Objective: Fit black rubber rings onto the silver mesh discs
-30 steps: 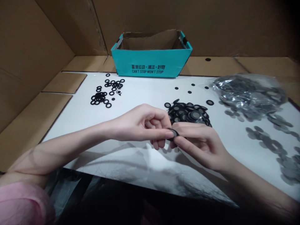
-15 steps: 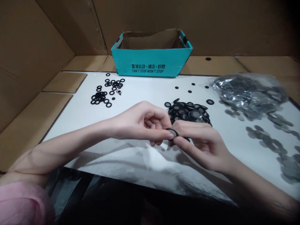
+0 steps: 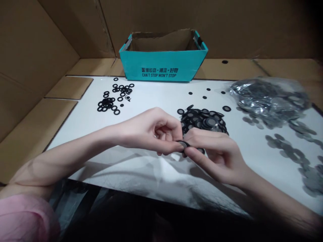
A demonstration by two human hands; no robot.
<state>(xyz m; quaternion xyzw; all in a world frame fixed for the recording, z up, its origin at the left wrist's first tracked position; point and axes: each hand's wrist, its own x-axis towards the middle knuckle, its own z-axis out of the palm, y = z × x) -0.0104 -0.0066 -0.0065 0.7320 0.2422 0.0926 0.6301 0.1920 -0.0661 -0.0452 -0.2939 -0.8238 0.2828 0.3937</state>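
Two hands (image 3: pixel 147 131) (image 3: pixel 222 144) hang over a white tabletop (image 3: pixel 156 95), cardboard walls (image 3: pixel 234 30) beyond.

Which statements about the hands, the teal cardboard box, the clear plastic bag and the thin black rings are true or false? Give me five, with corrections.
1. The left hand and right hand both touch one round black-rimmed grey disc. True.
2. The teal cardboard box stands upside down. False: the box's open top faces up.
3. The clear plastic bag lies right of the heap of black-rimmed discs. True.
4. The thin black rings lie inside the bag. False: they lie loose on the white surface.
5. The box's front carries printed lettering. True.
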